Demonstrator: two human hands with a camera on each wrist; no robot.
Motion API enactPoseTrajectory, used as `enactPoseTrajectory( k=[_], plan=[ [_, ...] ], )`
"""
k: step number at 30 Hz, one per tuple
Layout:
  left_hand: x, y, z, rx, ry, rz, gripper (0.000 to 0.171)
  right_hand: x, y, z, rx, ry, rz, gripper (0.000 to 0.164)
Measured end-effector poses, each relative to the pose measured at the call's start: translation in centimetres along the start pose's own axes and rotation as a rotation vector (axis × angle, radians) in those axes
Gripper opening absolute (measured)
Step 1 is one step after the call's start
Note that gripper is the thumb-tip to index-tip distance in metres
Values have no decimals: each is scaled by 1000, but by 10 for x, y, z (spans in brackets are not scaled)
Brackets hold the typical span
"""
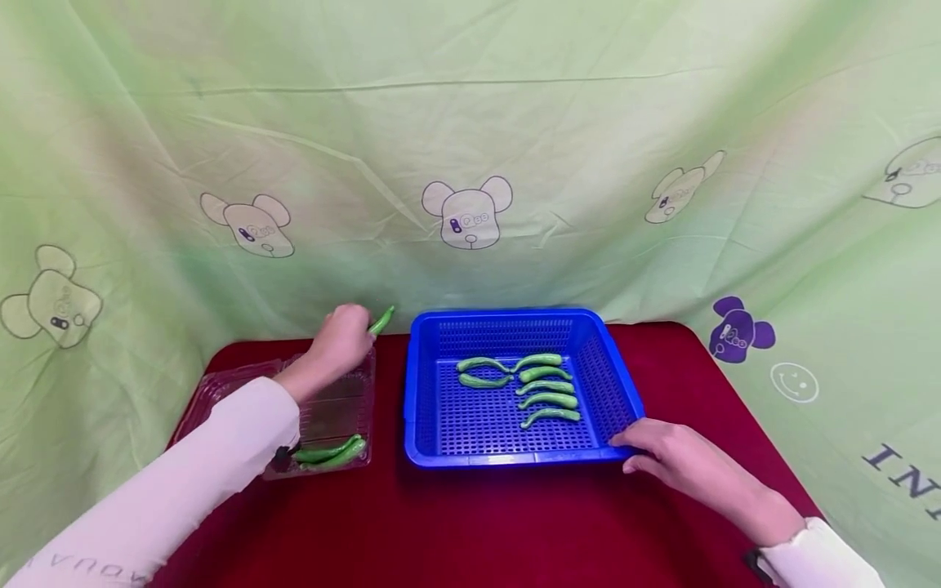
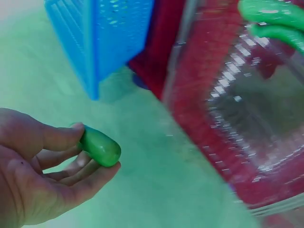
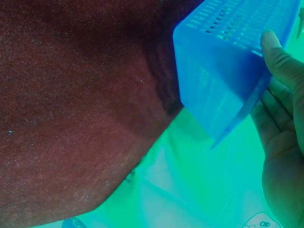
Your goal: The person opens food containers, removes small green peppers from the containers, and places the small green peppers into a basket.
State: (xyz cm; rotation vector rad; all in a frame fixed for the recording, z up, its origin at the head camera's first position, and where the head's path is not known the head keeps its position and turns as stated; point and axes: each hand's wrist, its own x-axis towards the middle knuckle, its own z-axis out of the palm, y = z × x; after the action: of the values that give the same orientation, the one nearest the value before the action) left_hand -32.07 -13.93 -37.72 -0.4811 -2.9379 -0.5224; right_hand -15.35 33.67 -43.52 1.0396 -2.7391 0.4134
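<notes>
My left hand (image 1: 340,336) pinches a green chili pepper (image 1: 381,321) between thumb and fingers, above the far end of a clear plastic box (image 1: 331,416). In the left wrist view the pepper's rounded, glossy end (image 2: 100,148) sticks out past the fingertips. Two more green peppers (image 1: 334,452) lie at the box's near end. Right of the box stands a blue perforated basket (image 1: 507,460). On its floor, several peppers (image 1: 550,399) form a column at the right, with two others (image 1: 483,381) to their left. My right hand (image 1: 680,457) grips the basket's near right corner, thumb against the outside.
The box's clear lid (image 1: 224,392) is folded out to the left, partly behind my left sleeve. A dark red cloth (image 1: 507,523) covers the table. Pale green printed curtain (image 1: 470,106) hangs close behind the table and along both sides.
</notes>
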Motion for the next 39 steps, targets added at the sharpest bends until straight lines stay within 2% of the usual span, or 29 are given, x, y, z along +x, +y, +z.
enactPoseTrajectory(
  k=[4, 9, 13, 16, 20, 23, 28, 31, 35, 39],
  plan=[
    [14, 25, -3, 24, -10, 70, 22, -1, 1, 2, 1, 11, -10, 36],
    [27, 60, 4, 42, -29, 176, 19, -3, 1, 3, -3, -2, 9, 35],
    [33, 87, 16, 41, -96, 216, 22, -4, -1, 2, 14, -43, 50, 34],
    [37, 103, 26, 53, -157, 241, 30, -4, -2, 1, 27, -55, 61, 35],
    [43, 121, 40, 78, -237, 288, 43, -5, -2, 0, 11, -37, 53, 35],
    [48, 134, 51, 120, -306, 315, 43, -6, -2, -1, 5, -27, 59, 35],
    [50, 149, 76, 234, -426, 339, 30, -7, -3, 1, 12, -30, 68, 35],
    [49, 154, 88, 244, -475, 342, 25, -5, -3, 2, 12, -37, 69, 33],
    [47, 155, 98, 244, -501, 324, 26, -4, -3, 3, 6, -38, 71, 33],
    [49, 150, 105, 256, -517, 297, 26, -4, -3, 3, 5, -43, 74, 33]
  ],
)
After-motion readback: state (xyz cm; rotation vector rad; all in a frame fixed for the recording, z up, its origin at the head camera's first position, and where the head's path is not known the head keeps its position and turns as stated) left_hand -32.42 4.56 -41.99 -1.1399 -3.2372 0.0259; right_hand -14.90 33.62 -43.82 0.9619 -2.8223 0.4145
